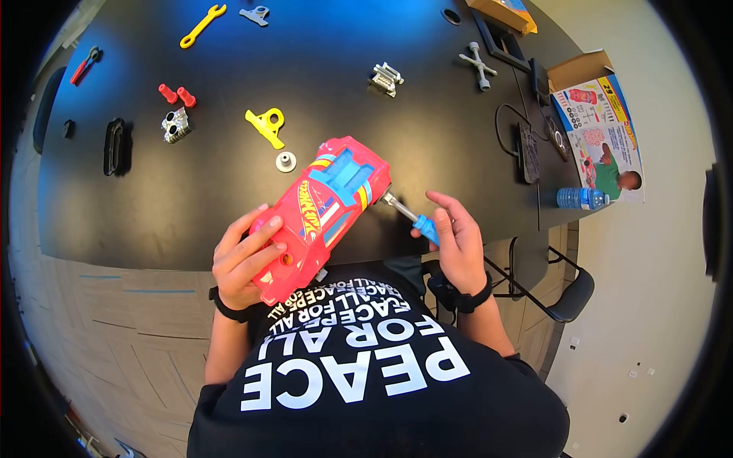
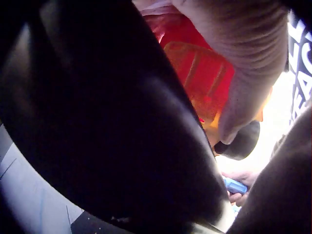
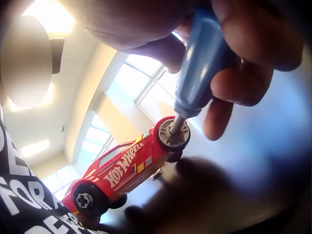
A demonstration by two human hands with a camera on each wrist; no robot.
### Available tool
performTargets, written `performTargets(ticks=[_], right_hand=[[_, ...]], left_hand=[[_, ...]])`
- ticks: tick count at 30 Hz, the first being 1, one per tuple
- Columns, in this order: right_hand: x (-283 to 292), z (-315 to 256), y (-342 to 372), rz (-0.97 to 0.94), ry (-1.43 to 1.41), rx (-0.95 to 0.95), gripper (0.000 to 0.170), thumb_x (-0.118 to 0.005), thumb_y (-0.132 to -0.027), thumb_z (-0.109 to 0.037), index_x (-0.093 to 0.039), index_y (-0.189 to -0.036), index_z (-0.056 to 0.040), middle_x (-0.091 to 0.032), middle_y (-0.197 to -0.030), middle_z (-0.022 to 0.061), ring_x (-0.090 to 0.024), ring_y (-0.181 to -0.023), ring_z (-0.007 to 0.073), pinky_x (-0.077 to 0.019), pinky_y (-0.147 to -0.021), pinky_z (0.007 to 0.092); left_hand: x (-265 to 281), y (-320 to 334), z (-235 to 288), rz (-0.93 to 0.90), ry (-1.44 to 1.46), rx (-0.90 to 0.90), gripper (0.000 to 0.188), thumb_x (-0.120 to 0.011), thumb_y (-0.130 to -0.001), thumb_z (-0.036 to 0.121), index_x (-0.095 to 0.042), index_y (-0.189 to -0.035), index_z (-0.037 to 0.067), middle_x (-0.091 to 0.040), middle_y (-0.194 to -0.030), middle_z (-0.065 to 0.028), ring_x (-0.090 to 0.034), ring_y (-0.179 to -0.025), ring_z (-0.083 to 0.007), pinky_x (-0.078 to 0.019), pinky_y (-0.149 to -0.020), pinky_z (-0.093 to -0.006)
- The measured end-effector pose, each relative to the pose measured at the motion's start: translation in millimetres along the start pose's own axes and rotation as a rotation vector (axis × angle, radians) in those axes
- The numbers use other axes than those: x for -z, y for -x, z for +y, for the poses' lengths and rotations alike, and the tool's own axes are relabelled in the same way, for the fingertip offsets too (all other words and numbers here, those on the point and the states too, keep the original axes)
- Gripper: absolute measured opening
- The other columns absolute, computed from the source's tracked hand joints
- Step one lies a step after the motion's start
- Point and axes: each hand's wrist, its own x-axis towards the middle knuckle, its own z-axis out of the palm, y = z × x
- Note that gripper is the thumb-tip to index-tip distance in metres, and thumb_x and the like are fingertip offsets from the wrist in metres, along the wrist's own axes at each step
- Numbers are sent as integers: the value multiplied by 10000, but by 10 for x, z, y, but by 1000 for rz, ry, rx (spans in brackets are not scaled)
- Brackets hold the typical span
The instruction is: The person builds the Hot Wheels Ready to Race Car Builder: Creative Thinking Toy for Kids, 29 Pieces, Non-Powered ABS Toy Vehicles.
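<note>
My left hand grips the rear of a red toy car with blue windows, holding it tilted over the table's front edge. In the left wrist view the thumb lies along the car's red and orange side, next to a black wheel. A toy screwdriver with a blue handle is held in my right hand. Its metal shaft reaches the hub of one wheel in the right wrist view. Another wheel sits at the car's other end.
On the black table lie a yellow bracket, a grey round cap, silver engine-like parts, red pegs, a yellow wrench and a grey cross wrench. A water bottle and printed box stand at right.
</note>
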Motion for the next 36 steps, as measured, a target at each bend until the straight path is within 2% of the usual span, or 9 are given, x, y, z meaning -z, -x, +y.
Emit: performTargets(ticks=[5, 8, 11, 14, 20, 23, 26, 29, 36], right_hand=[[-65, 110, -15, 81, 126, 330, 623, -811, -1007, -121, -544, -1551, 23, -722, -1062, 81, -641, -781, 90, -510, -711, 250], [-18, 21, -10, 36, -67, 28, 596, -805, -1016, -132, -561, -1537, 25, -725, -1071, 82, -657, -811, 94, -517, -731, 252], [-90, -4, 36, 119, 238, 329, 553, -791, -1029, -142, -587, -1515, 27, -731, -1088, 77, -647, -810, 93, -515, -731, 255], [-41, 4, -3, 46, -24, 43, 538, -782, -1039, -152, -594, -1510, 26, -734, -1103, 73, -618, -788, 90, -509, -729, 254], [-57, 135, -23, 92, 227, 337, 580, -786, -1031, -142, -560, -1539, 27, -733, -1111, 65, -599, -764, 89, -494, -692, 259], [-20, 93, -38, 21, -25, 47, 548, -756, -1053, -137, -559, -1536, 30, -740, -1085, 69, -602, -751, 93, -500, -681, 260], [-137, -8, 30, 180, 222, 276, 513, -710, -1085, -139, -549, -1541, 33, -748, -1050, 79, -610, -741, 96, -514, -681, 257], [-70, -17, 5, 55, 42, 68, 514, -706, -1086, -128, -539, -1544, 35, -747, -1019, 81, -618, -743, 99, -520, -683, 260], [-116, 44, 11, 75, 228, 274, 492, -731, -1074, -134, -568, -1512, 19, -740, -961, 57, -637, -782, 108, -526, -721, 281]], left_hand=[[-2, -3, 5, -1, -1, 6, 403, -945, -746, 237, -800, -1081, 67, -806, -1294, -173, -746, -1217, -485, -625, -988, -510], [-5, 6, -2, 4, 2, 13, 403, -945, -744, 242, -802, -1077, 67, -805, -1296, -174, -746, -1215, -485, -626, -988, -512], [-3, 3, -1, 0, -3, 8, 407, -945, -741, 248, -803, -1076, 67, -805, -1296, -174, -746, -1214, -486, -626, -989, -514], [-7, 0, 7, 4, -4, 10, 409, -945, -741, 252, -805, -1078, 68, -805, -1297, -172, -746, -1215, -488, -626, -989, -516], [-9, 2, 7, 0, -12, 7, 412, -947, -742, 249, -805, -1084, 68, -803, -1302, -172, -745, -1216, -487, -625, -992, -515], [-7, 4, 8, -3, -9, 9, 410, -948, -741, 246, -805, -1081, 67, -804, -1302, -173, -744, -1218, -487, -625, -993, -514], [-7, 3, 6, 0, -10, 8, 407, -946, -741, 243, -805, -1080, 68, -803, -1304, -173, -744, -1218, -487, -625, -992, -512], [-10, 1, 10, 1, -10, 9, 403, -942, -742, 239, -805, -1079, 67, -803, -1303, -173, -745, -1216, -487, -625, -991, -512], [-9, -3, 8, -4, -8, 8, 398, -938, -744, 242, -806, -1076, 67, -804, -1301, -166, -744, -1214, -490, -625, -994, -517]])
